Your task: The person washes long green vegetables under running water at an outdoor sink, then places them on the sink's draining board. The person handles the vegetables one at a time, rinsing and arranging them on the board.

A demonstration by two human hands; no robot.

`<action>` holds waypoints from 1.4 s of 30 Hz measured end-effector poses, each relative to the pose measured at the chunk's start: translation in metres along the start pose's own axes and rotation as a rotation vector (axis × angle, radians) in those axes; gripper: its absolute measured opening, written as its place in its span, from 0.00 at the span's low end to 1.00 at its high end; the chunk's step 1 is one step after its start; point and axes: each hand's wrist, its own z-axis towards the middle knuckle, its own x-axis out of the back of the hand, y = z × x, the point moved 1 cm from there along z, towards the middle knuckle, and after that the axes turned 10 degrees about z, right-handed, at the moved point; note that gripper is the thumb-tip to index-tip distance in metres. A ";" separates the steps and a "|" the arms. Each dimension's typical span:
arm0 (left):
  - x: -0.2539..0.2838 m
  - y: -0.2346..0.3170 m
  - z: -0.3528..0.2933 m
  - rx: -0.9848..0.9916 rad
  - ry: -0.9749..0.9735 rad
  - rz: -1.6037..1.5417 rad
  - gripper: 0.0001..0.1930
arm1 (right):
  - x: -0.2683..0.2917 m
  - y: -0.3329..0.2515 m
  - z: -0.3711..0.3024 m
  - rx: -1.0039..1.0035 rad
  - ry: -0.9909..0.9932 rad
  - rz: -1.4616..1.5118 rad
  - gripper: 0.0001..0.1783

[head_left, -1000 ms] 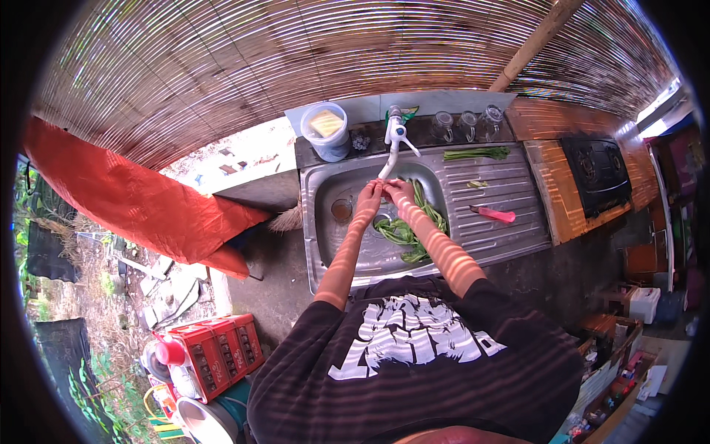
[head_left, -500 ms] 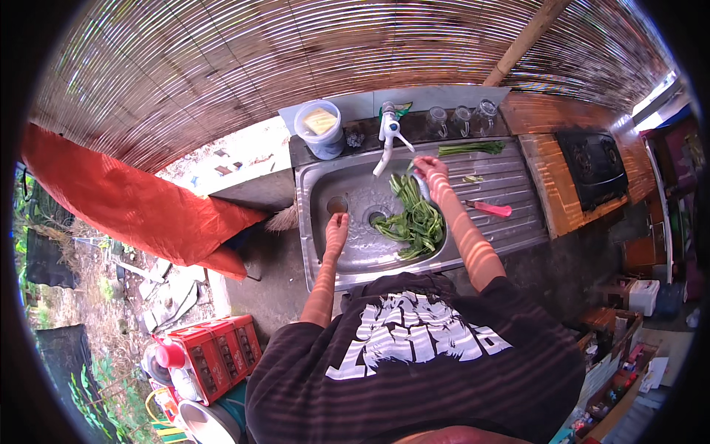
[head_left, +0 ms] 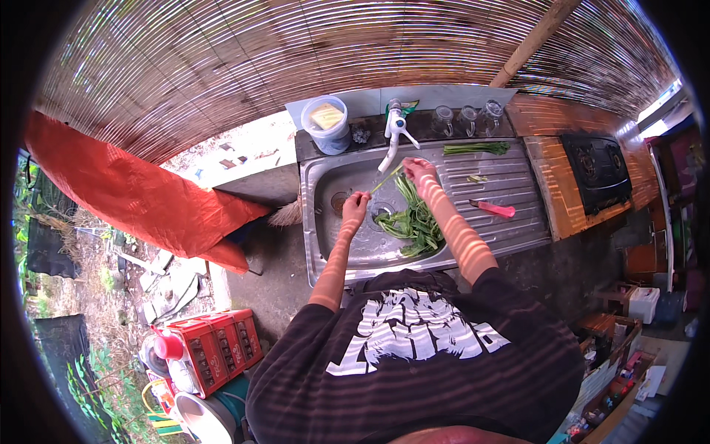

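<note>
Left hand (head_left: 357,203), right hand (head_left: 420,172) each pinch green stem (head_left: 385,177), seemingly; best we pull gently, over far part of sink (head_left: 342,250).

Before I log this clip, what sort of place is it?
It looks like a semi-open outdoor kitchen, probably a household one: a steel sink with leafy greens in it, a black stove beside the drainboard, and a slatted wall letting daylight through.
</note>
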 end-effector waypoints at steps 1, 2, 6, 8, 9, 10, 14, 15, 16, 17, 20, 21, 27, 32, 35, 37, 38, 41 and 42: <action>0.007 -0.007 -0.010 0.026 0.001 0.009 0.17 | 0.010 -0.011 0.006 -0.005 0.044 0.011 0.06; 0.014 -0.014 -0.021 0.058 0.001 0.020 0.17 | 0.017 -0.021 0.007 -0.016 0.090 0.022 0.07; 0.029 -0.022 -0.047 0.177 0.028 0.022 0.15 | 0.027 -0.044 0.000 0.036 0.146 0.100 0.09; 0.026 -0.027 -0.048 0.194 0.087 0.020 0.14 | 0.025 -0.041 -0.001 0.014 0.115 0.043 0.10; 0.021 -0.029 -0.042 0.155 0.124 -0.013 0.13 | 0.014 -0.035 -0.009 0.023 0.047 -0.055 0.12; 0.015 -0.030 -0.033 0.083 0.135 -0.040 0.13 | 0.003 -0.024 -0.019 -0.014 0.022 -0.108 0.13; -0.013 -0.005 0.012 -0.303 0.267 0.011 0.14 | -0.024 0.029 -0.037 -0.108 -0.120 -0.240 0.19; -0.017 0.012 0.019 -0.220 0.186 -0.106 0.14 | -0.030 0.041 -0.038 -0.131 -0.105 -0.249 0.19; -0.021 0.029 0.025 -0.137 0.104 -0.221 0.14 | -0.033 0.047 -0.036 -0.155 -0.089 -0.257 0.19; -0.023 0.033 0.028 -0.049 0.026 -0.335 0.15 | -0.034 0.048 -0.034 -0.173 -0.051 -0.161 0.20; -0.018 0.027 0.034 0.013 -0.065 -0.261 0.14 | -0.030 0.047 -0.023 -0.155 0.027 0.070 0.20; -0.017 0.021 0.035 0.003 -0.020 -0.132 0.16 | -0.018 0.041 -0.014 -0.098 0.032 0.113 0.21; 0.017 -0.017 -0.014 0.105 -0.069 -0.058 0.23 | 0.028 -0.026 -0.011 0.011 0.178 0.094 0.20; 0.030 -0.012 -0.028 0.116 0.002 0.340 0.22 | 0.023 -0.026 -0.039 0.063 0.081 -0.042 0.19; 0.022 0.023 -0.022 -0.041 0.089 0.564 0.20 | -0.005 -0.018 -0.077 0.067 -0.121 -0.153 0.18; 0.022 0.060 -0.022 -0.185 0.027 0.261 0.19 | -0.024 -0.020 -0.100 0.075 -0.179 -0.270 0.16; 0.023 0.074 -0.021 -0.257 -0.006 0.109 0.19 | -0.027 -0.021 -0.101 0.094 -0.187 -0.281 0.15; 0.020 0.089 -0.016 -0.066 -0.422 -0.343 0.18 | -0.031 -0.023 -0.104 0.192 -0.175 -0.303 0.13; 0.019 0.089 -0.018 -0.060 -0.380 -0.354 0.17 | -0.029 -0.028 -0.103 0.218 -0.160 -0.334 0.13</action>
